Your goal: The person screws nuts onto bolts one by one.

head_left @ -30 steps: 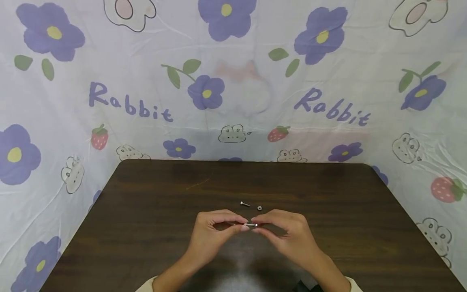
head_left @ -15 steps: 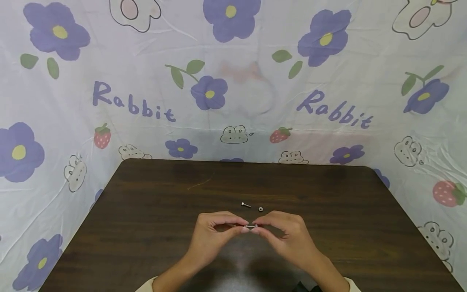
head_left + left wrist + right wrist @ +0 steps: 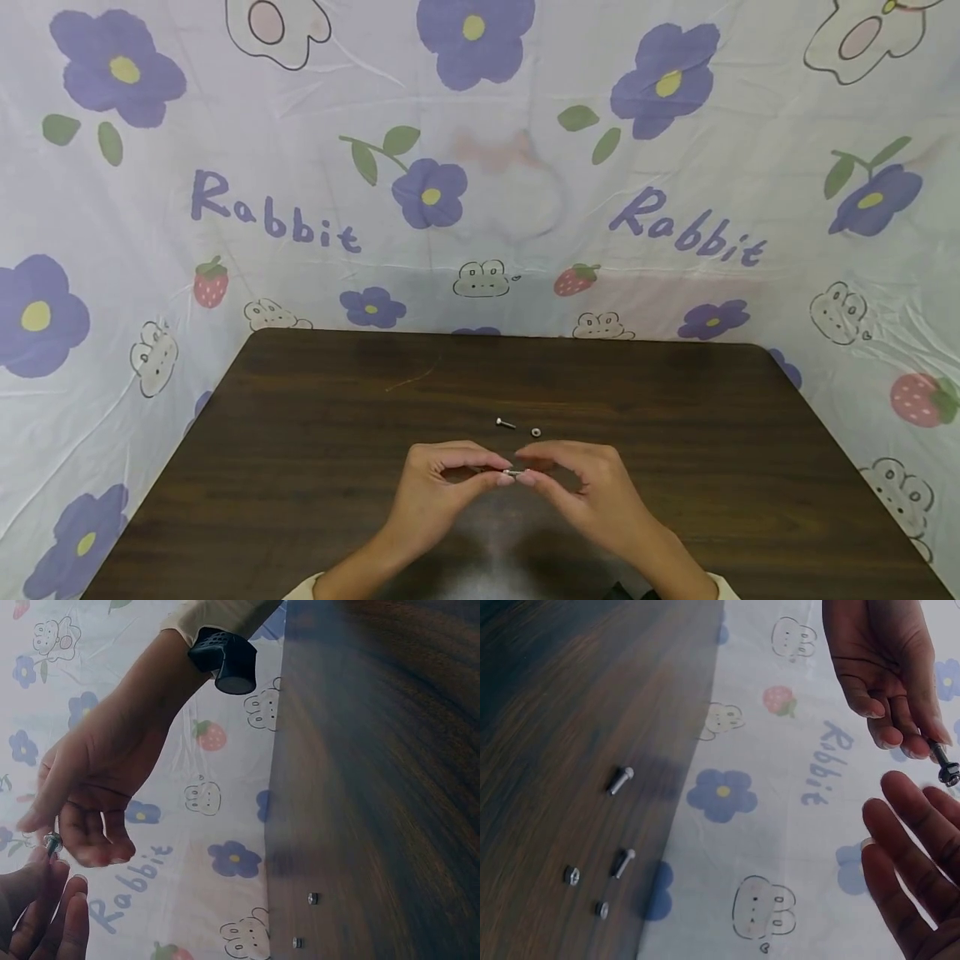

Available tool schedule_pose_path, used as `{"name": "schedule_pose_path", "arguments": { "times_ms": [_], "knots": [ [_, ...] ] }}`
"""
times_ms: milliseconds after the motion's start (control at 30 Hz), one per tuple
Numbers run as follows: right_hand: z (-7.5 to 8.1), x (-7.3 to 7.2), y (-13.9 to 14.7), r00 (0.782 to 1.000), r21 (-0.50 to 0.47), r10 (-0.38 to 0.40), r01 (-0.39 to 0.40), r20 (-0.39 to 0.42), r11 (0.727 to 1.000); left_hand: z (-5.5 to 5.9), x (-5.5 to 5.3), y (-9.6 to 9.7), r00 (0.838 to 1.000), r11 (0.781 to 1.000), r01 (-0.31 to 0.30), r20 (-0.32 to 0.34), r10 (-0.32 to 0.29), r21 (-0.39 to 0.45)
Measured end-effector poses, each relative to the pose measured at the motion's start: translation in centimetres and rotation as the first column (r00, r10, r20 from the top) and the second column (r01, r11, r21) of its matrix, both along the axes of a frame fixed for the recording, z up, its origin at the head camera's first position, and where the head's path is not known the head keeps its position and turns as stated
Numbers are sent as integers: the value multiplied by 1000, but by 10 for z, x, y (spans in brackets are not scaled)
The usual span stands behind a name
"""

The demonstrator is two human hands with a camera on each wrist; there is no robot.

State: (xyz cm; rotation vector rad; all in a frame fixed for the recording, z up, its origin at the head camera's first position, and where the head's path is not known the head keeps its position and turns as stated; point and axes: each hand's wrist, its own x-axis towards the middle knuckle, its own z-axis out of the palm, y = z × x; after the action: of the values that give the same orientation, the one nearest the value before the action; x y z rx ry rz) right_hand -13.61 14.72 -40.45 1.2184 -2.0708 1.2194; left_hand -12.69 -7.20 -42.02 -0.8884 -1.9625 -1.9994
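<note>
My left hand [image 3: 438, 487] pinches a small metal bolt [image 3: 939, 752] by one end between thumb and finger. A nut [image 3: 949, 774] sits on the bolt's other end, facing my right hand [image 3: 585, 483]. The right thumb and forefinger stand apart around that end in the head view, and in the right wrist view the fingers are spread beside the nut. Whether the right thumb touches it, I cannot tell. Beyond the hands, a loose bolt [image 3: 506, 423] and a loose nut [image 3: 536, 432] lie on the table.
The dark wooden table [image 3: 337, 400] is backed by a patterned cloth [image 3: 517, 167]. In the right wrist view a second bolt [image 3: 625, 862] and a second nut [image 3: 571, 875] lie on the tabletop. A black device [image 3: 225, 664] is worn on the right wrist.
The right forefinger and thumb have parted from the nut end, where they were closer together before. Both hands have sunk slightly in the head view; the left keeps its pinch on the bolt.
</note>
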Motion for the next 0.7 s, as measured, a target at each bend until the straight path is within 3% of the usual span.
{"name": "schedule_pose_path", "arguments": {
  "times_ms": [467, 700],
  "knots": [
    [-4, -6, 1, 987, -47, 52, -60, -155, 997, -1, -2, 1, 1000, 1000, -4, 15, 4, 19],
    [-6, -8, 2, 984, -49, 54, -63, -173, 997, -1, -2, 1, 1000, 1000, 0, 12, -1, 12]
  ]
}}
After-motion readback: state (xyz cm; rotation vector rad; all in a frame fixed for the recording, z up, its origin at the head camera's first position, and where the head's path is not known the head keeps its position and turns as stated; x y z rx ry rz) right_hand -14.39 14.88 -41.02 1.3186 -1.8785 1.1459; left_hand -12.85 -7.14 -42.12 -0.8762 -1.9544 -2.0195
